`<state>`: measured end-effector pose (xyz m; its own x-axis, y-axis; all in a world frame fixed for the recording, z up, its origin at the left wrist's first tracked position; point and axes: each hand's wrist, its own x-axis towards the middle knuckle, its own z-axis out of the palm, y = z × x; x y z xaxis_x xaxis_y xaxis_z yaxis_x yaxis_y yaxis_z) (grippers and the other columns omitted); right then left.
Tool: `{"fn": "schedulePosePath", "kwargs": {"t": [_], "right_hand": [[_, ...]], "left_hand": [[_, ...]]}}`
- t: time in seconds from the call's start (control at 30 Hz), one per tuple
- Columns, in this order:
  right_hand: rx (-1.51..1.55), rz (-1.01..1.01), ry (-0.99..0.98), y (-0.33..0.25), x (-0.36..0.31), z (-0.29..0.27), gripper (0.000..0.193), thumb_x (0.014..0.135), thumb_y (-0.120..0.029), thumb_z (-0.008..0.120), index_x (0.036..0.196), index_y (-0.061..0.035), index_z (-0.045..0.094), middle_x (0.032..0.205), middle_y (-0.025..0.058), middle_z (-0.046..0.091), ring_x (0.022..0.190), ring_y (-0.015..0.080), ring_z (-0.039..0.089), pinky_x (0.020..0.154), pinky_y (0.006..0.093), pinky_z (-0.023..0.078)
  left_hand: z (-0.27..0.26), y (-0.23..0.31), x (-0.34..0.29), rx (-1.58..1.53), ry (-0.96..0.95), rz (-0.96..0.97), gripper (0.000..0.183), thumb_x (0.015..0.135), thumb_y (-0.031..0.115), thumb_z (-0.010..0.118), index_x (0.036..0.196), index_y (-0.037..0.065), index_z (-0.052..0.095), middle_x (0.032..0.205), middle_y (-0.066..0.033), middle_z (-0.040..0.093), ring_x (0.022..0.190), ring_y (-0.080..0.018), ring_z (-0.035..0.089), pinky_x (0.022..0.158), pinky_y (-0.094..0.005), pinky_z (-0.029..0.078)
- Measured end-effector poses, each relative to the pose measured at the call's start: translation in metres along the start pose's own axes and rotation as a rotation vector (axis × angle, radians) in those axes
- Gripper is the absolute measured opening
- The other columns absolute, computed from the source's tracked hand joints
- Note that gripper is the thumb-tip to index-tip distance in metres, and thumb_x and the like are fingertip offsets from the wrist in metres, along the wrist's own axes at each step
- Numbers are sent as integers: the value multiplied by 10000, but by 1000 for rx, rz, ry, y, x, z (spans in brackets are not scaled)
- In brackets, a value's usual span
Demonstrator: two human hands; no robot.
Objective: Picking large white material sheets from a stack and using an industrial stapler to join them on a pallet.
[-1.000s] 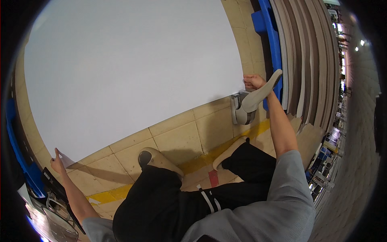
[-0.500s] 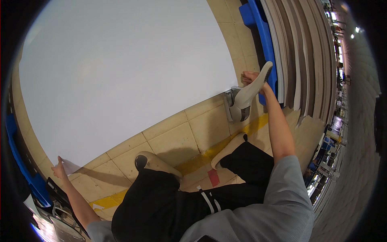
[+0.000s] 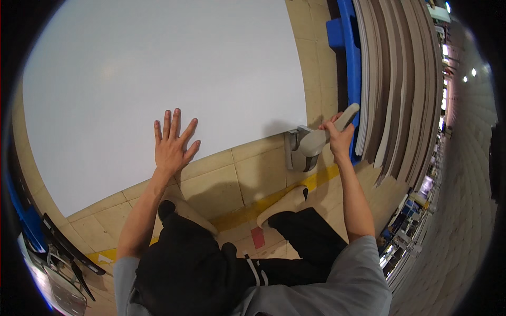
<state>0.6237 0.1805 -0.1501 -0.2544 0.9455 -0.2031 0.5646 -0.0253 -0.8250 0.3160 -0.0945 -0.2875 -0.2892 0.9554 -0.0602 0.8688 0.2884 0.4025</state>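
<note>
The handle of a beige lever tool, set at the near right corner of the white sheet, is held in the right grip. The left grip is laid wide on the sheet, apparently to steady it; an even push on the lever would be called for. Between sheet and shoes, floor tiles are left; right of the right grip, room is limited by a blue pallet, then stacked boards.
</note>
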Motion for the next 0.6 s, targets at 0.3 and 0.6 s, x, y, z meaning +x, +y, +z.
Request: {"fn": "schedulePosePath", "kwargs": {"t": [0.3, 0.6], "right_hand": [[-26, -45, -16, -1, 7, 2, 107, 731, -7, 610, 708, 13, 508, 636, 69, 575, 573, 162, 611, 545, 278, 487], [-10, 19, 153, -4, 5, 12, 149, 737, 6, 614, 728, -13, 466, 629, 74, 552, 556, 161, 577, 540, 287, 474]], "left_hand": [[5, 3, 1, 35, -23, 6, 568, 842, 469, 525, 1370, 303, 400, 1505, -131, 170, 1394, -327, 117, 1099, -538, 74], [4, 5, 5, 58, -6, 3, 550, 837, 489, 513, 1348, 303, 431, 1494, -138, 208, 1388, -324, 151, 1093, -542, 94]]}}
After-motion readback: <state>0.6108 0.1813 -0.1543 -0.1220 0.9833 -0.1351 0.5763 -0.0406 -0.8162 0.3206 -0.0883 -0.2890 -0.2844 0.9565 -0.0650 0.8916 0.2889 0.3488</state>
